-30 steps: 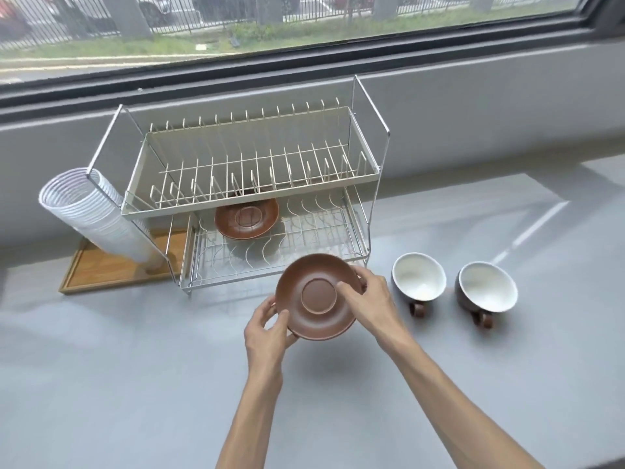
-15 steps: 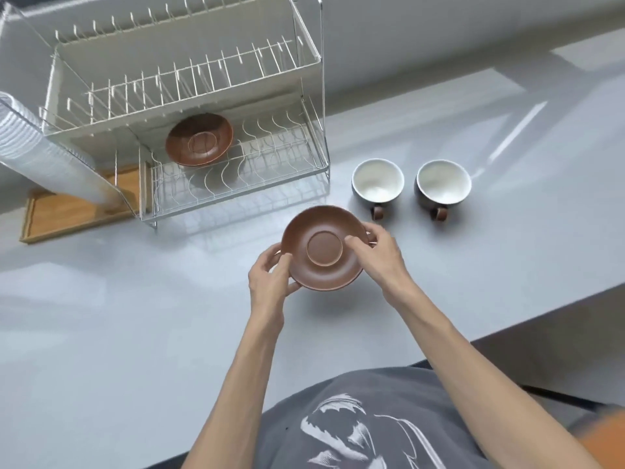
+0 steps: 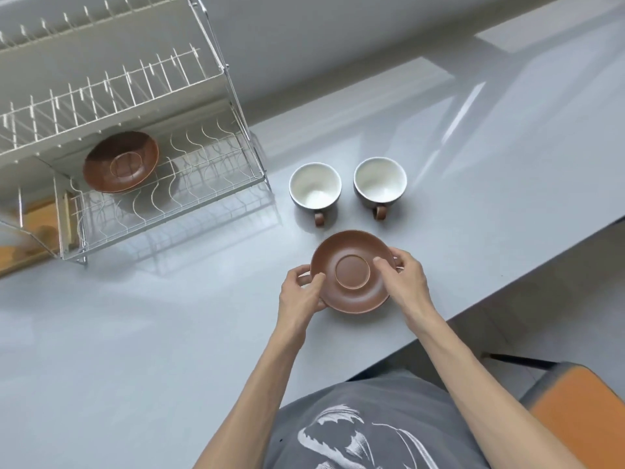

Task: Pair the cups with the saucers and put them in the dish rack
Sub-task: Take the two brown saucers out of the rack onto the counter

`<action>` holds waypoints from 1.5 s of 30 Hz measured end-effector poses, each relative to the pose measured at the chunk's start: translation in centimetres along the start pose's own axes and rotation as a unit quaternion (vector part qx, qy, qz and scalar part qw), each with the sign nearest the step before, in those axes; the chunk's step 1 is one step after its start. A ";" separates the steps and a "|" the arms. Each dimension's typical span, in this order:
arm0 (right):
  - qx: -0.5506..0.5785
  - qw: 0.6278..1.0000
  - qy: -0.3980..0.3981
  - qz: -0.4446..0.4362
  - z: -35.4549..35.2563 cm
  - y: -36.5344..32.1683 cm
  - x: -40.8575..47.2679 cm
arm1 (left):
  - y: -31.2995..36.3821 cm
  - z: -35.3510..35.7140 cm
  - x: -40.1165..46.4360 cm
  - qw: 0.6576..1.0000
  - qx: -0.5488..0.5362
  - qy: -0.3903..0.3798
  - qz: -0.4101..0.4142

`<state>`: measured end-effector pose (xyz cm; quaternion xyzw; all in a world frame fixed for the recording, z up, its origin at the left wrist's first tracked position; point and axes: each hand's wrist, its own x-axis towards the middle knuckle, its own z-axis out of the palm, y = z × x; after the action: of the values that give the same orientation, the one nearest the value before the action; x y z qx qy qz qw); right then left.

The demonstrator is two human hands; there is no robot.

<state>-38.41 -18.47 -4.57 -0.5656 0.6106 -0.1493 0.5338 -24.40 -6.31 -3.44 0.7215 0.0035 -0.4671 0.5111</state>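
I see left hand (image 3: pixel 302 292) and right hand (image 3: pixel 404 282) pinching the brown glazed ceramic saucer (image 3: pixel 352 271) by opposite rims; stiff, breakable, likely slick.

A pale grey desk (image 3: pixel 135 350) catches streaks of daylight; behind it a grey wall (image 3: pixel 338 35), and right of it what may be an orange chair (image 3: pixel 581 418).

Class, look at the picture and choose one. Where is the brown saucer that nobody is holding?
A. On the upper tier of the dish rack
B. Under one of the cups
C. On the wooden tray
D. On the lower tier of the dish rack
D. The free saucer lies on the lower tier of the dish rack, while both cups stand bare on the counter.
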 end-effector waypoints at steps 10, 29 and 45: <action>0.012 0.999 0.037 0.028 -2.5 1.9 1.7 | -0.5 3.5 0.8 0.998 0.050 -0.037 -0.010; -0.137 0.990 0.002 0.027 -3.5 1.3 1.5 | 0.1 2.2 0.6 0.986 0.143 -0.090 0.012; -0.504 0.828 -0.056 -0.240 3.7 -7.8 -3.1 | 5.2 -8.2 0.6 0.938 0.331 -0.069 0.082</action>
<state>-31.87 -16.70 1.59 -0.8923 0.4149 0.0880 0.1548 -16.09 -2.97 0.31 0.8133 -0.2457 -0.4475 0.2792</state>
